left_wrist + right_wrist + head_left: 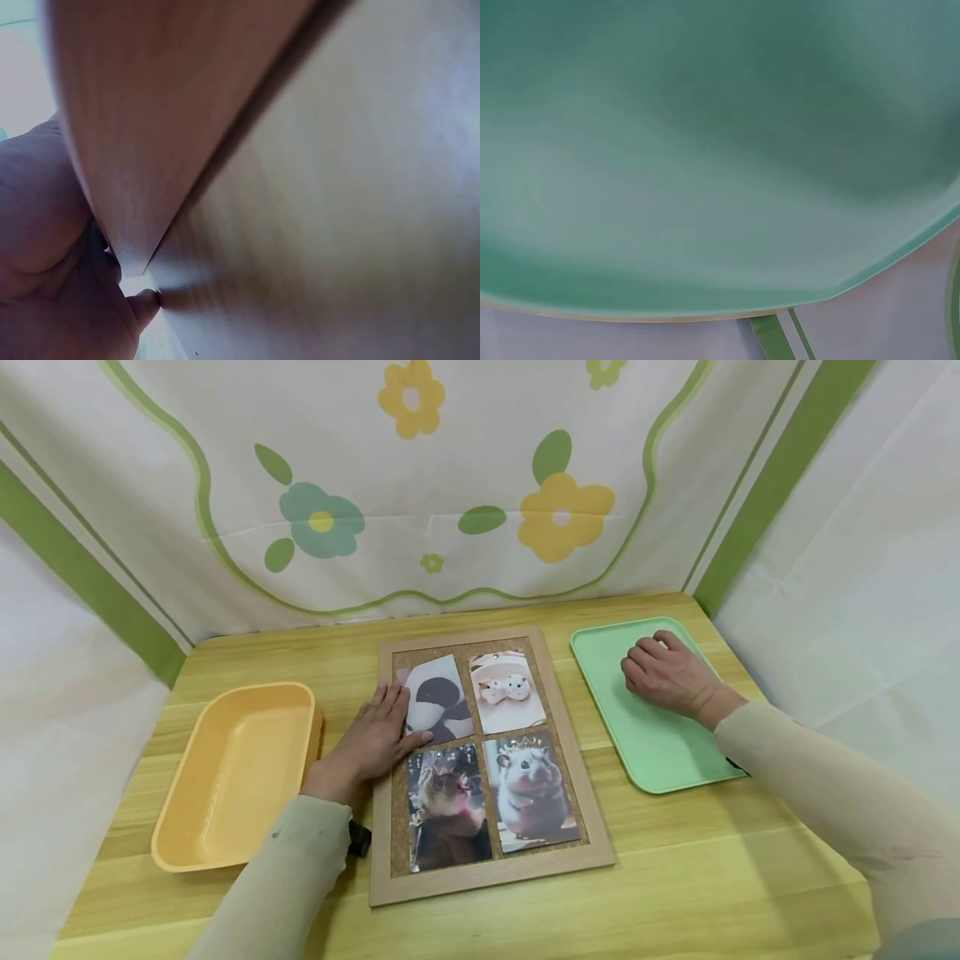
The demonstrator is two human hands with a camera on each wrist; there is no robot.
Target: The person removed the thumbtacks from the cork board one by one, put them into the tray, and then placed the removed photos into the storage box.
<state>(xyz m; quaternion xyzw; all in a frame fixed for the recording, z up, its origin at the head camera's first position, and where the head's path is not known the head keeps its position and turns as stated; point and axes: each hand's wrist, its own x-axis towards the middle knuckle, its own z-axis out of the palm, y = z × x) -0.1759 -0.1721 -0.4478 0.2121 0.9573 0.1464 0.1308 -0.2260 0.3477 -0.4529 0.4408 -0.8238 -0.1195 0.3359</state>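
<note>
A wood-framed cork board point(491, 878) lies on the table with several photos on it. My left hand point(369, 739) rests flat over its left edge, fingertips on the tilted upper-left photo point(438, 697) of a dark rounded figure. Beside that is a photo of two white spotted animal faces point(506, 692), with a small pin at its top. Below are a dark animal photo point(448, 806) and a crowned hamster photo point(532, 793). My right hand point(671, 675) is over the green tray point(667, 752), fingers curled; whether they pinch something small is hidden.
A deep yellow-orange bin point(247, 760) stands left of the board, close to the left forearm. White fabric with printed flowers point(566, 518) hangs behind the wooden table point(675, 868), and pale fabric flanks both sides.
</note>
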